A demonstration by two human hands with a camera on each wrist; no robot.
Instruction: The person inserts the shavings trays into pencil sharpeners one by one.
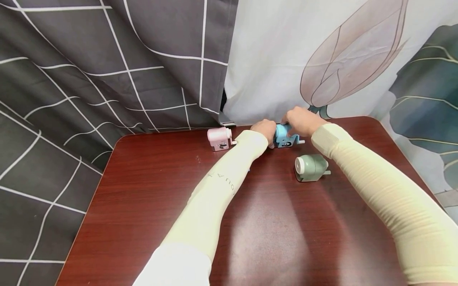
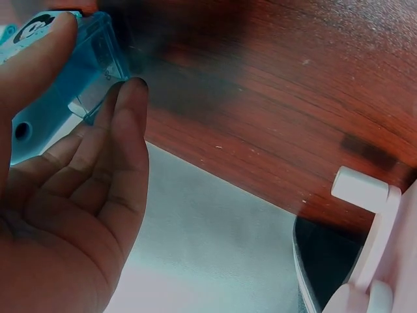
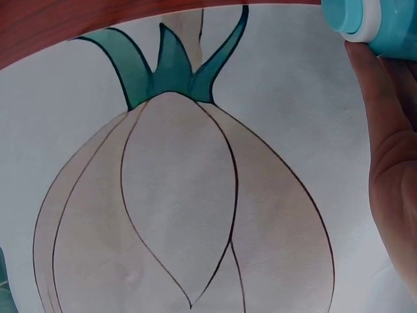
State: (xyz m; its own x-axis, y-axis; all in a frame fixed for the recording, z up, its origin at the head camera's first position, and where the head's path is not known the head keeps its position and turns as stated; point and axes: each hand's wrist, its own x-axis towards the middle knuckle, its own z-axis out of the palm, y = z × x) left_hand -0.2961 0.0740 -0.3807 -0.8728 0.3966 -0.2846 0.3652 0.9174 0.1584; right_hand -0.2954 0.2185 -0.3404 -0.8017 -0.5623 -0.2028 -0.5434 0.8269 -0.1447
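Head view: both hands clasp the blue sharpener (image 1: 286, 139) at the table's (image 1: 143, 206) 12 o'clock edge, left hand (image 1: 264, 129) at its 9 o'clock, right hand (image 1: 300, 120) over its top. A green sharpener (image 1: 310, 167) lies at its 5 o'clock, a pink sharpener (image 1: 219, 138) at 9. Left wrist view: thumb and fingers (image 2: 124, 124) curl round the blue sharpener (image 2: 65, 85). Right wrist view: a finger (image 3: 384, 111) presses along the blue sharpener (image 3: 378, 23).

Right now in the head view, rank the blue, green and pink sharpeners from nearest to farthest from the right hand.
1. Blue sharpener: at the table's far edge, under the right hand, which grips it.
2. Green sharpener: on the table nearer the person, beside the right forearm.
3. Pink sharpener: far edge, off to the left, beyond the left hand.
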